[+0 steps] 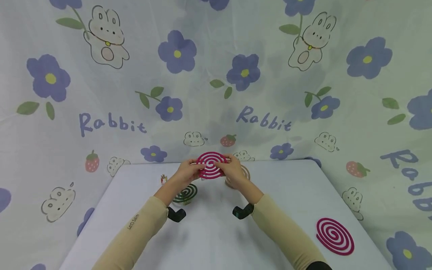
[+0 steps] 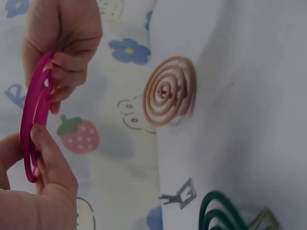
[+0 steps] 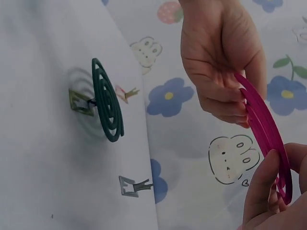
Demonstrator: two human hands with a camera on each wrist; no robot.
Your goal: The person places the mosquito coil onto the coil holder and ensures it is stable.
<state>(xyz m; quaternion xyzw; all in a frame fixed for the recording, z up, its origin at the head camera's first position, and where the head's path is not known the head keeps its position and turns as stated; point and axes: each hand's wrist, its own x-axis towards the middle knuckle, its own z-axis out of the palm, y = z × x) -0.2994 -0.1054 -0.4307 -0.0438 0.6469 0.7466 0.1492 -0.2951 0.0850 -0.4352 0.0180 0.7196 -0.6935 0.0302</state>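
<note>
One white desk (image 1: 209,243). Left hand (image 1: 186,171), nine o'clock, and right hand (image 1: 233,168), three o'clock, both pinching the rim of one magenta coil (image 1: 210,164), held between them, off the desk. Second magenta coil (image 1: 334,235), flat, at its four o'clock. Green coil (image 1: 185,192), half past seven, atop a small stand (image 3: 90,102).

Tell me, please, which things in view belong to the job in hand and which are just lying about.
In the job:
pink coil, held by left hand and right hand

Untouched, seemingly just lying about:
second pink coil, flat at the right
green coil
brown coil
grey stand
small reddish stand
</note>
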